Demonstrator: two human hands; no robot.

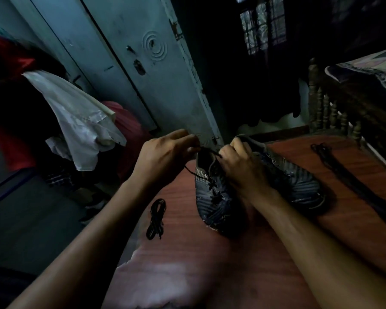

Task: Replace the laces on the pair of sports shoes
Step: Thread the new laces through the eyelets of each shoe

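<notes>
Head view: two dark grey-blue striped fabric sports shoes sit side by side mid-table, toes toward the person. The left shoe has a black lace threaded through its eyelets, upper end loose and running up to the left hand. The right shoe is partly hidden by the right forearm; its lacing cannot be made out. A bundled black spare lace lies on the table near the left shoe, on its left side, not touching. Another long dark lace lies stretched out on the table to the right of the shoes, apart from them.

Surface is a reddish-brown wood-grain table with a worn pale patch at its near left edge. Room is dim. A pale grey-blue metal cupboard door with a keyhole stands behind. White cloth hangs at left, red fabric beside it. Dark carved wooden bed rail at right, a barred window up top.

Left hand is raised above the left shoe's collar, fingers curled, fingertips pinching the lace end taut. Right hand grips the shoe's tongue or collar area, fingers curled tight over it. Both forearms extend out over the table.
</notes>
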